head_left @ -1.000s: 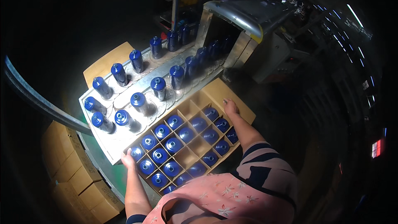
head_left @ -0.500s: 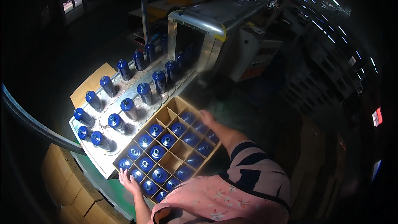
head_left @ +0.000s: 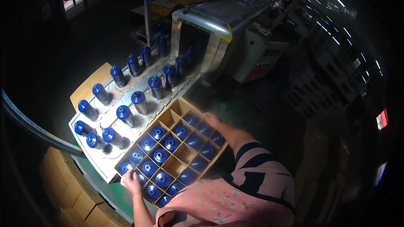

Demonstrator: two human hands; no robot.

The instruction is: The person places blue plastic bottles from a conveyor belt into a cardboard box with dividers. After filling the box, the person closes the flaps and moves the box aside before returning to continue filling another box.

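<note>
A cardboard carton (head_left: pixel 176 112) with dividers lies tilted in front of me, most of its cells filled with blue glass bottles (head_left: pixel 160 156). Several cells hold no bottle, along the far corner and near the middle. My left hand (head_left: pixel 131 182) is closed at the carton's left edge, its fingertips bent over the rim beside the corner bottle. Whether they touch that bottle I cannot tell. At the far right edge, my right hand (head_left: pixel 212 120) grips the carton's side; its fingers are partly hidden.
Blue bottles (head_left: pixel 138 102) stand upright in two rows on a pale conveyor (head_left: pixel 105 120) beyond the carton. The conveyor comes out of a metal tunnel machine (head_left: pixel 202 21). A control box (head_left: pixel 265 59) stands right of it. Folded brown cartons (head_left: pixel 80 191) lie at lower left, by a curved rail (head_left: pixel 38 130).
The bottles on the conveyor have moved nearer and to the left. My left hand's fingers have bent further over the carton's rim. My right hand stays at the far right side.
</note>
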